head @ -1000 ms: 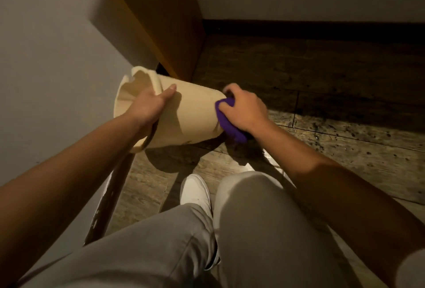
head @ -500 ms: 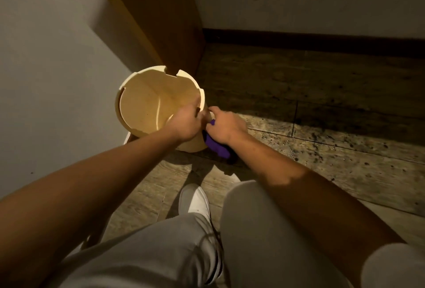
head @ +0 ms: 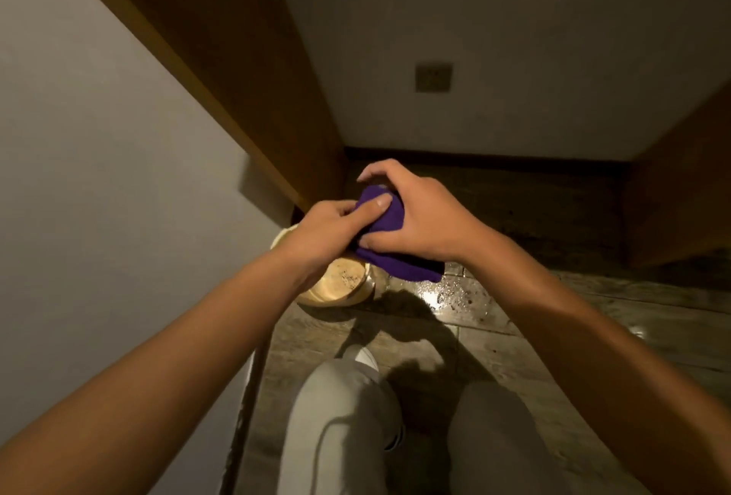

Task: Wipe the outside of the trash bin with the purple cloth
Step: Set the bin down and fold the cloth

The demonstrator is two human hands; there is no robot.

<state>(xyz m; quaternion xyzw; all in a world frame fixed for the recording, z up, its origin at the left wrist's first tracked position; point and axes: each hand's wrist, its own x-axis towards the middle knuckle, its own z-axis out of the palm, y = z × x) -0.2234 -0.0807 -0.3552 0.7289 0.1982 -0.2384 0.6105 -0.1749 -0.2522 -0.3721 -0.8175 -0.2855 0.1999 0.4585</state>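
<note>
Mid-frame, our left hand (head: 328,227) and right hand (head: 415,217) both pinch the purple cloth (head: 389,253) above the upright trash bin (head: 336,289).

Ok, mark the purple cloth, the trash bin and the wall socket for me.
purple cloth (head: 399,265): head view, on the lower fold hanging below the hands.
trash bin (head: 344,285): head view, on the speckled inside bottom, seen through its open top.
wall socket (head: 433,77): head view, on the middle of its plate.
</note>
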